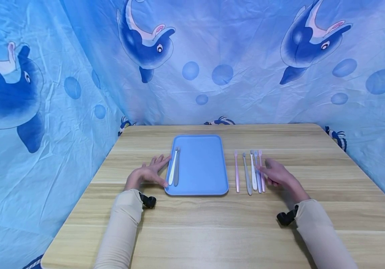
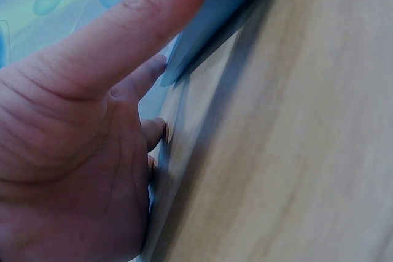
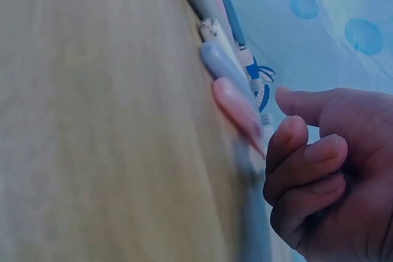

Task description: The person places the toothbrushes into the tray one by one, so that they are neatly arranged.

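Note:
A blue tray [image 1: 200,164] lies on the table, with a white toothbrush [image 1: 173,170] and a grey toothbrush [image 1: 177,171] side by side along its left part. My left hand [image 1: 148,173] is spread at the tray's left edge, thumb touching near the front corner. To the tray's right lie several toothbrushes in a row: pink [image 1: 237,173], grey [image 1: 247,175], white [image 1: 253,172], blue [image 1: 258,181] and another pink toothbrush [image 1: 263,183] at the right end. Beside that last one is my right hand [image 1: 277,174], fingers loosely bent, a fingertip over the row; nothing is visibly held.
The wooden table [image 1: 212,231] extends in front of the tray and to both sides. Behind and beside it hangs a blue curtain [image 1: 242,101] printed with dolphins and bubbles. A black wrist camera [image 1: 149,201] sits at the left cuff, another black camera [image 1: 285,218] at the right.

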{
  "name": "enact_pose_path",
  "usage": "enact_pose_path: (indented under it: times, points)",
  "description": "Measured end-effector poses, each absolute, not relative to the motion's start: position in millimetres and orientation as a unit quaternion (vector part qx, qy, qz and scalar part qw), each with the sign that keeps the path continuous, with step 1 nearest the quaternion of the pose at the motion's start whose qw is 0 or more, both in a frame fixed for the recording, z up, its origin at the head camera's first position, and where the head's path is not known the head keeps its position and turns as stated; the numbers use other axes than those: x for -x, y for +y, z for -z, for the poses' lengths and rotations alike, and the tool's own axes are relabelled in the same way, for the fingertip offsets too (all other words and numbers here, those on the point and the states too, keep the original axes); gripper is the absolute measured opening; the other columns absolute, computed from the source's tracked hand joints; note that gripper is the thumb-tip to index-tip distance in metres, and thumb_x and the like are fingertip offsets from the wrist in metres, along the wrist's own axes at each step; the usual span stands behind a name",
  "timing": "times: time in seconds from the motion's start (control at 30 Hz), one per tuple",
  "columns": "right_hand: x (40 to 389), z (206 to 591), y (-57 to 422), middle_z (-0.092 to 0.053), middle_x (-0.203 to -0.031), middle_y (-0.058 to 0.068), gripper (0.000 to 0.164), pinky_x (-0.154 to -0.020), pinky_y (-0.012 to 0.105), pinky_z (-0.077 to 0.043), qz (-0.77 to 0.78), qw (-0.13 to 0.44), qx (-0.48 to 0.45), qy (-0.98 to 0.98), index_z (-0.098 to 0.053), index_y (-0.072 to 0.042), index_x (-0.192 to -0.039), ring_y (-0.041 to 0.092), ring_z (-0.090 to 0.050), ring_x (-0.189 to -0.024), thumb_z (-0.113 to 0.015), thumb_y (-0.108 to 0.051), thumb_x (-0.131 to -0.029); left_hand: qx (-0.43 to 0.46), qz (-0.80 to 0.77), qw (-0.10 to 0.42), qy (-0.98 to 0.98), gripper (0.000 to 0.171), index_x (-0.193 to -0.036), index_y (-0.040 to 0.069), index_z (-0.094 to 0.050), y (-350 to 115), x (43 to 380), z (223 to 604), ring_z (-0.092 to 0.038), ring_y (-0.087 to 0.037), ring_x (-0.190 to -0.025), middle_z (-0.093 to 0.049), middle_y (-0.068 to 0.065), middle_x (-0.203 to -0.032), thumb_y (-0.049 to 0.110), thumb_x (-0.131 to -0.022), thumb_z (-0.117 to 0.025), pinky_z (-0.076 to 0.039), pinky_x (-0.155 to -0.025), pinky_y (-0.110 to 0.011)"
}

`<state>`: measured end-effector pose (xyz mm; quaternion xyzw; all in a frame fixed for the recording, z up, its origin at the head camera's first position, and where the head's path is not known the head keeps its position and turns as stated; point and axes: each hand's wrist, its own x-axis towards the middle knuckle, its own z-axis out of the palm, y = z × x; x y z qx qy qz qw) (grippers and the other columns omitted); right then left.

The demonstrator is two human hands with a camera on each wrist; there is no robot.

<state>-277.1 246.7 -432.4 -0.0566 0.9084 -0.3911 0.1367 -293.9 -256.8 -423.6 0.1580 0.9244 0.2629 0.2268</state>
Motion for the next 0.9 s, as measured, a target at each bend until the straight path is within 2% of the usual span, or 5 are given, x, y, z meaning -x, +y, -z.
enact_pose_path:
  times: [0.07, 0.13, 0.2, 0.23, 0.9]
  points:
    - [278, 434, 247, -0.052, -0.056, 0.0, 0.057, -0.041, 0.022, -0.035, 0.391, 0.149, 0.048, 0.907, -0.038, 0.008, -0.137, 0.01, -0.041, -0.044, -0.048, -0.038, -0.105, -0.159, -0.263, 0.226, 0.924, 0.133, -0.163, 0.024, 0.0, -257, 294, 424, 0.022, -0.047, -0.153, 0.016, -0.019, -0.169, 0.055, -0.068, -0.087, 0.014, -0.115, -0.076]
    - [278, 435, 248, -0.052, -0.056, -0.001, 0.075, -0.041, 0.022, -0.034, 0.39, 0.161, 0.04, 0.906, -0.019, 0.009, -0.153, 0.009, -0.041, -0.044, -0.047, -0.041, -0.105, -0.16, -0.262, 0.226, 0.925, 0.133, -0.163, 0.024, 0.0, -258, 294, 424, 0.022, -0.047, -0.153, 0.016, -0.019, -0.169, 0.055, -0.068, -0.087, 0.013, -0.115, -0.077]
    - [278, 435, 248, -0.052, -0.056, -0.001, 0.086, -0.042, 0.022, -0.034, 0.389, 0.17, 0.034, 0.905, -0.002, 0.009, -0.157, 0.009, -0.041, -0.044, -0.047, -0.042, -0.104, -0.16, -0.262, 0.226, 0.925, 0.133, -0.163, 0.024, 0.0, -258, 294, 424, 0.022, -0.047, -0.153, 0.016, -0.019, -0.169, 0.055, -0.068, -0.087, 0.013, -0.115, -0.077]
    - [279, 434, 248, -0.052, -0.056, -0.002, 0.087, -0.042, 0.022, -0.034, 0.387, 0.172, 0.033, 0.905, 0.0, 0.008, -0.157, 0.009, -0.042, -0.045, -0.047, -0.043, -0.104, -0.159, -0.263, 0.226, 0.924, 0.133, -0.163, 0.024, 0.0, -258, 294, 424, 0.022, -0.047, -0.153, 0.016, -0.019, -0.169, 0.055, -0.068, -0.087, 0.014, -0.115, -0.076]
    - [273, 425, 255, -0.052, -0.058, -0.004, 0.107, -0.047, 0.023, -0.035, 0.374, 0.217, 0.012, 0.902, 0.007, 0.003, -0.158, 0.008, -0.04, -0.049, -0.059, -0.054, -0.096, -0.155, -0.268, 0.233, 0.922, 0.132, -0.163, 0.025, -0.001, -257, 297, 423, 0.024, -0.045, -0.153, 0.016, -0.017, -0.169, 0.055, -0.068, -0.087, 0.016, -0.115, -0.075]
